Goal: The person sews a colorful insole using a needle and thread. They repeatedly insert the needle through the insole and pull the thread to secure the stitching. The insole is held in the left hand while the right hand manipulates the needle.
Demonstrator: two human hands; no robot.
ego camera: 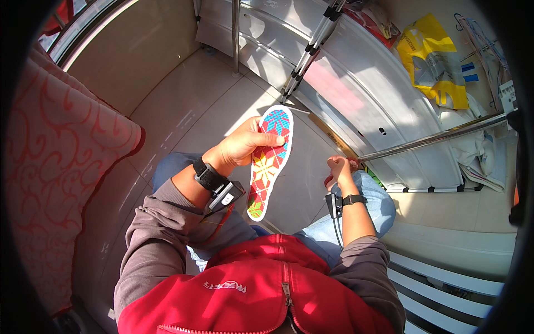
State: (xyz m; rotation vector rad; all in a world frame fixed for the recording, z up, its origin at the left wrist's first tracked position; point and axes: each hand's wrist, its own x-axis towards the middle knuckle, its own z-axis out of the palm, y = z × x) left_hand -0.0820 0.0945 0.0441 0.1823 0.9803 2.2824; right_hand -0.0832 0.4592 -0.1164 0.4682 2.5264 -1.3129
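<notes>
An embroidered shoe insole [267, 167] with a white edge and a red, yellow, blue and green cross-stitch pattern is in my left hand [246, 142]. The thumb presses on its upper part, and its narrower end points down towards my lap. My right hand [343, 169] is over my right knee, apart from the insole, with its fingers curled. Red scissor-like handles [328, 182] show at its fingers; the rest of that tool is hidden. Loose red and yellow thread [223, 221] hangs by my left wrist. Each wrist wears a strapped device.
A folding metal rack [308, 54] and white panels [358, 92] stand in front. A metal rail [434, 137] runs at right, with a yellow plastic bag [438, 62] beyond it. White slats [446, 288] lie at lower right. A patterned pink cloth [62, 167] hangs at left.
</notes>
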